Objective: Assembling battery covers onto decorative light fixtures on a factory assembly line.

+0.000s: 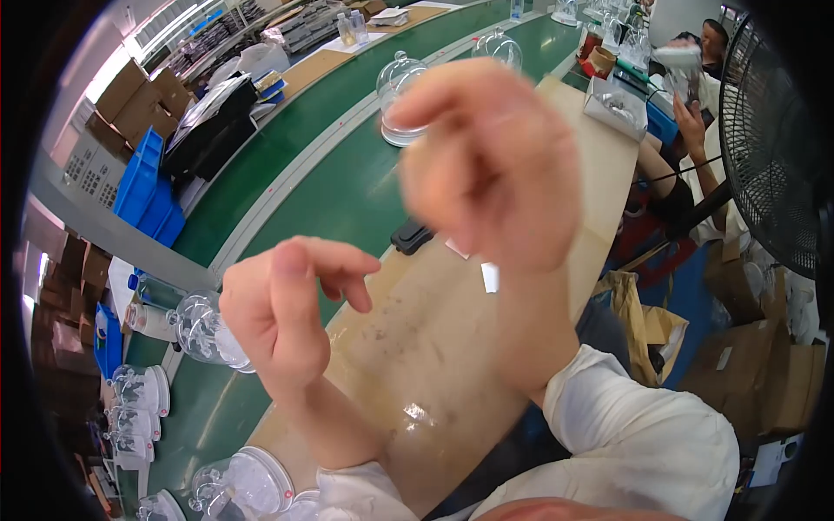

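My left hand (282, 308) is raised above the left edge of the tan worktop (408, 365), its fingers loosely bent and apart, with nothing visible in them. Higher and to the right is my right hand (495, 165), smeared by motion. Its fingers look curled, and whether they hold anything is hidden. Just behind the right hand, a clear dome on a white base (402, 136) stands on the green belt. Between the hands lies a black object (411, 236) at the worktop's edge. A small white piece (491, 278) rests beneath my right wrist. Another clear dome (204, 330) lies tilted beside my left hand.
More clear domes (243, 486) stand at the lower left. Blue bins (143, 191) sit beyond the green belt (347, 165). A white box (615, 108) is at the worktop's far end, near a co-worker's hand (691, 126). At right are a black fan (773, 148) and cartons (730, 373).
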Action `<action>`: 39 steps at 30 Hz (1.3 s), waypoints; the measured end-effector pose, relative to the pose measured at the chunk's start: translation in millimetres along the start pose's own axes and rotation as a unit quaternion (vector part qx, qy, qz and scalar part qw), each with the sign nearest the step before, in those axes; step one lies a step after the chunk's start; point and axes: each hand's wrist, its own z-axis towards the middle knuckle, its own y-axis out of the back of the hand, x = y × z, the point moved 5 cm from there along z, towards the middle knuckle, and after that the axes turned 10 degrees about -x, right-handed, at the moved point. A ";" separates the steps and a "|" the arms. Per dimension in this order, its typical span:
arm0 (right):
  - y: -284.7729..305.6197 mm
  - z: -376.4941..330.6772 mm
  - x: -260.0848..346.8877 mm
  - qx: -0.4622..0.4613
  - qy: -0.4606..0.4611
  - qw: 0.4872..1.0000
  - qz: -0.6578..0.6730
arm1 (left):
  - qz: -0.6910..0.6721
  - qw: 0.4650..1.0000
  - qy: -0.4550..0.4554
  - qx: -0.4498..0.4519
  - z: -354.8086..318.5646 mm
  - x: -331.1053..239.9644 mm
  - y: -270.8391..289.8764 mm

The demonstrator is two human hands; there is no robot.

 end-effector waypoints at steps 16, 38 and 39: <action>183.1 -157.0 -46.1 -0.023 -0.224 0.796 -0.561 | 0.016 0.996 0.032 0.079 0.4 14.3 -26.8; 184.2 -178.0 -64.9 -0.023 -0.138 0.825 -0.548 | 0.306 0.945 0.000 -0.113 123.8 267.3 -117.1; 187.3 -179.6 -63.6 -0.041 -0.127 0.840 -0.526 | 0.296 0.949 -0.002 -0.111 125.1 271.7 -126.3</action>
